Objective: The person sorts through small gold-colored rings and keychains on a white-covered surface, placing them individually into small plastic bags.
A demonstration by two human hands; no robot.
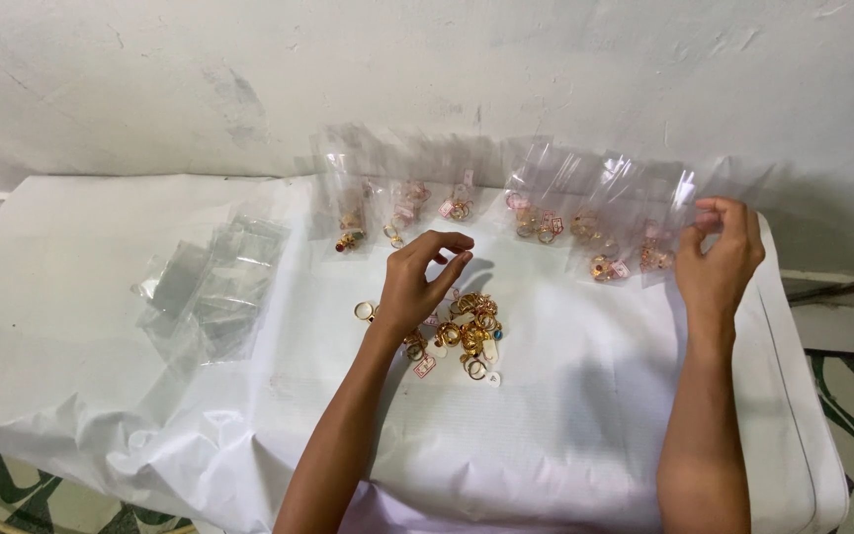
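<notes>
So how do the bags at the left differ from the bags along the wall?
The flat bags at the left lie empty in a loose overlapping pile; the filled bags at the back stand propped against the wall in a row, each holding gold rings. The right hand touches the filled row's end; no hand touches the flat ones. Both are clear plastic.

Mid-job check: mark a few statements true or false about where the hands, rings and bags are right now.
1. The left hand hovers over the loose ring pile. True.
2. The right hand rests flat on the table. False: it is raised, fingers at a bag at the right end of the row.
3. The empty bags lie left of the pile. True.
4. The bags along the wall are all empty. False: they hold rings.
5. The table cover is black. False: it is white.
</notes>
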